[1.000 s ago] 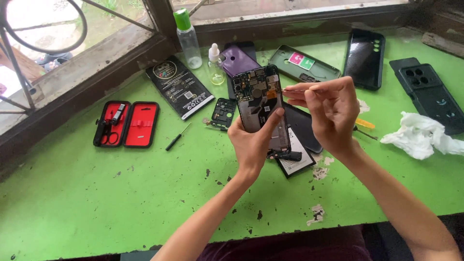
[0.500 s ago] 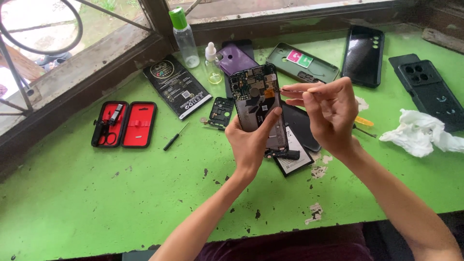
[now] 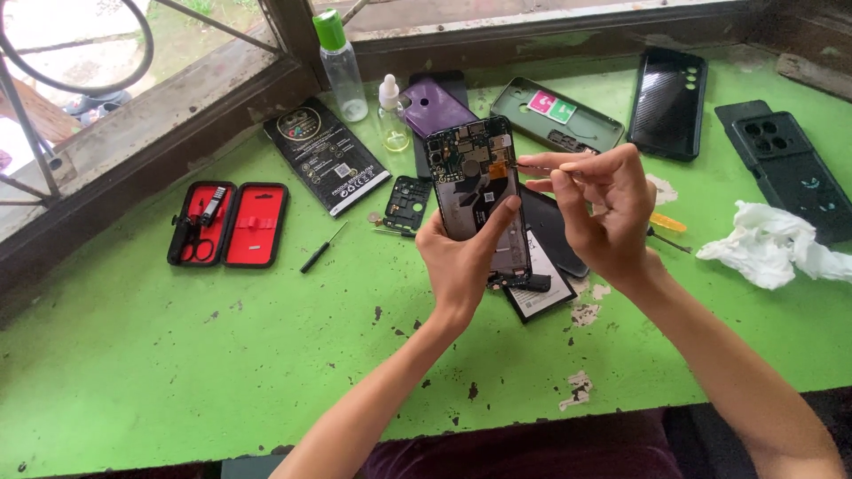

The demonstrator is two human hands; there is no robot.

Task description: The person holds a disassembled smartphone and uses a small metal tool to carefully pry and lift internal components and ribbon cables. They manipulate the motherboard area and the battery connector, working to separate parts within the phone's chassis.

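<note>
- Opened phone (image 3: 477, 200), back cover off and circuit boards showing, is held upright above the green worktop (image 3: 177, 372), near the middle of the head view.
- Left hand (image 3: 461, 262) has its grip closed around the phone's lower half, thumb across the exposed inside.
- Right hand (image 3: 599, 208) pinches thumb and forefinger at the phone's upper right edge; what the grip holds is too small to tell.
- Under the phone lie a black back cover and a flat battery (image 3: 541, 293).
- Far left sits an open red tool case (image 3: 229, 224), a small screwdriver (image 3: 322, 247) beside it.
- Far right lies crumpled white tissue (image 3: 772, 244).
</note>
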